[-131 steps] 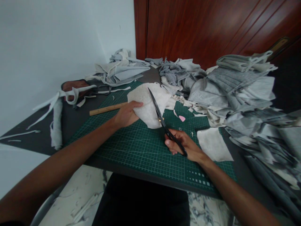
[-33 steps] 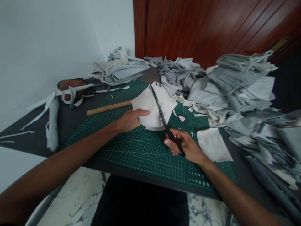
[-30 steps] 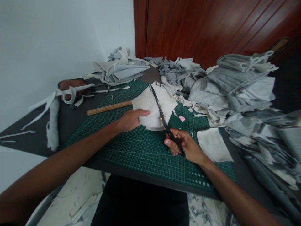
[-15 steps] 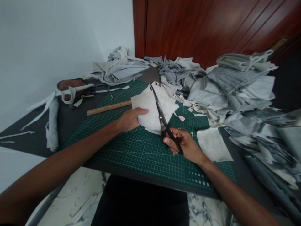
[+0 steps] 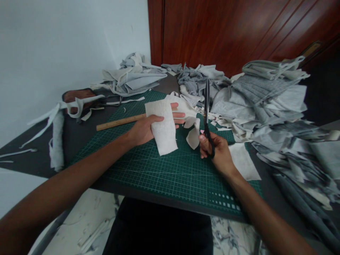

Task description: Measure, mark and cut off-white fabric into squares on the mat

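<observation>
My left hand [image 5: 145, 130] holds a pale piece of fabric [image 5: 165, 134] above the mat, thumb on top and fingers stretched out underneath. In my right hand [image 5: 218, 150] is a pair of black scissors [image 5: 206, 109], blades pointing away from me and looking closed. A curled fabric offcut [image 5: 193, 137] is just left of the scissors, partly over the mat; whether the right fingers touch it I cannot tell. Behind my left fingers lies another pale piece of fabric [image 5: 183, 105]. A square of fabric [image 5: 244, 162] rests to the right, partly covered by my right wrist.
A green cutting mat [image 5: 164, 177] covers much of the dark table. A wooden ruler [image 5: 119, 122] lies left of my left hand. Heaps of grey fabric [image 5: 268, 92] stand at the right and back. Strips and a fabric roll [image 5: 57, 141] lie at the left, near a brown pouch [image 5: 78, 95].
The scissors have moved off the fabric to the right and upright. The held fabric is now a narrower piece, and an offcut has come away beside the scissors.
</observation>
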`<state>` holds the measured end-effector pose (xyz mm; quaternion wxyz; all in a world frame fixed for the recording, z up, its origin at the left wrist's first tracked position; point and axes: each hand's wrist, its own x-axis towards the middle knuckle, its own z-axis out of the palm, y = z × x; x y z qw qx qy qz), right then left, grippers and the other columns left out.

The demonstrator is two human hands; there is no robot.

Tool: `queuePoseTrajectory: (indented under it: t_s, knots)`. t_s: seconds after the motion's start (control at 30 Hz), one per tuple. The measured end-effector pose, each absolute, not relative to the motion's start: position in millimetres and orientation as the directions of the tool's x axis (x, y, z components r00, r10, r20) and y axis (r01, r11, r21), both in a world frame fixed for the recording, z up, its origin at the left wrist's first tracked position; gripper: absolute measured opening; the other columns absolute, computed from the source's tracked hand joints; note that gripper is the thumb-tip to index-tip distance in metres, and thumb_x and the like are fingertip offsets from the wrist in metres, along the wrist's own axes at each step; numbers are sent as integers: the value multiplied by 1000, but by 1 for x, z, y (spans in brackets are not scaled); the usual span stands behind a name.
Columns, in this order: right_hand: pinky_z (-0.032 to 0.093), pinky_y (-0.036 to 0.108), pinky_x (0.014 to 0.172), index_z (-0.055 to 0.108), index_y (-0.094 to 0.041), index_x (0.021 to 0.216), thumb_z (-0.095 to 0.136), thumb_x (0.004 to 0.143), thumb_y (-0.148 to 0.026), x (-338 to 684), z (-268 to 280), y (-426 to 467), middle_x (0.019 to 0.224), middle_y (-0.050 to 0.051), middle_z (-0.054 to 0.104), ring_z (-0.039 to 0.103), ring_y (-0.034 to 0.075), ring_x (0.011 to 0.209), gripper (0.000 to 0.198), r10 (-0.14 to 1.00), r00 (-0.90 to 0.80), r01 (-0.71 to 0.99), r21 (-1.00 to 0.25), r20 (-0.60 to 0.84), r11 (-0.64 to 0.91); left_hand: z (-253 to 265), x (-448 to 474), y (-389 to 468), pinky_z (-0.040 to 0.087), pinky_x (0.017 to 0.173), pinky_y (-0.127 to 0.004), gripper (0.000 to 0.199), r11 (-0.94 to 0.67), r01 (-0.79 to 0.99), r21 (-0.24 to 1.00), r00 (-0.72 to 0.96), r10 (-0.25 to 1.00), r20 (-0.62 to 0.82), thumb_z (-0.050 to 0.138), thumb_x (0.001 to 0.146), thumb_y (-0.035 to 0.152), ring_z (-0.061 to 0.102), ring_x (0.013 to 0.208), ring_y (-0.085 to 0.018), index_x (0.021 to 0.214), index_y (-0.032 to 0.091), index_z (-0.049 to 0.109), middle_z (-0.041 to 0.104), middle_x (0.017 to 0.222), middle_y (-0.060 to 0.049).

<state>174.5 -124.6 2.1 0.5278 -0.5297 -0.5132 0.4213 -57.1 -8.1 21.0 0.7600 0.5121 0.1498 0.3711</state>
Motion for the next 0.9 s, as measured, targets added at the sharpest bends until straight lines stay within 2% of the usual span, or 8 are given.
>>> queuePoseTrajectory:
  t_s: [0.13,0.23,0.37,0.5,0.67,0.8,0.83,0.9]
  knots:
    - [43,21,41,50,-22,72,80,84,-65,178,4,-121,56,-9,43,45,7,41,53,972,185,77,-988,145,133,12,-56,-1,57,96,-45,26,151,-382,912,586,803,112,69,80,19,73,93,-25,106,14,70,77,94,-7]
    - [42,21,41,51,-22,72,80,84,-64,176,4,-123,56,-9,43,46,6,41,53,975,174,66,-989,138,129,8,-55,1,57,85,-36,27,115,-343,932,518,851,85,73,72,9,69,79,-17,98,17,67,73,87,-1]
    - [42,21,38,53,-21,73,82,81,-65,171,2,-125,56,-10,42,45,6,39,53,988,121,61,-994,95,89,4,-55,4,54,79,-30,30,100,-282,954,482,875,51,79,68,7,66,75,-13,92,16,65,68,82,3]
    - [42,21,37,55,-21,74,85,78,-63,168,-1,-125,53,-11,41,44,6,37,51,993,93,50,-997,70,66,8,-59,4,55,76,-30,39,211,-302,930,640,768,33,81,68,10,62,72,-11,102,19,66,62,79,5]
    - [41,20,36,55,-21,74,86,77,-61,168,-2,-125,57,-10,43,44,6,38,51,994,81,36,-997,77,74,23,-70,-6,44,51,-20,53,383,-313,869,840,538,65,88,69,16,45,54,-6,118,26,68,50,71,8]
    - [41,21,37,52,-22,72,85,78,-61,169,1,-124,56,-10,42,43,6,38,52,994,81,33,-997,75,73,29,-77,-5,39,44,-18,65,344,-300,890,835,545,71,92,73,25,30,43,-1,132,28,66,52,72,9]
    - [41,21,38,52,-22,71,85,78,-61,169,2,-124,55,-10,41,43,6,38,52,994,78,35,-997,72,70,28,-77,-4,42,46,-18,65,314,-295,903,827,558,76,92,74,27,32,43,0,134,27,65,56,75,9]
    - [41,22,38,52,-22,71,83,79,-62,169,2,-124,54,-10,41,43,7,38,51,995,75,61,-996,66,62,22,-75,0,50,55,-20,64,262,-267,927,808,586,67,90,78,32,48,49,-3,135,25,64,66,82,6]
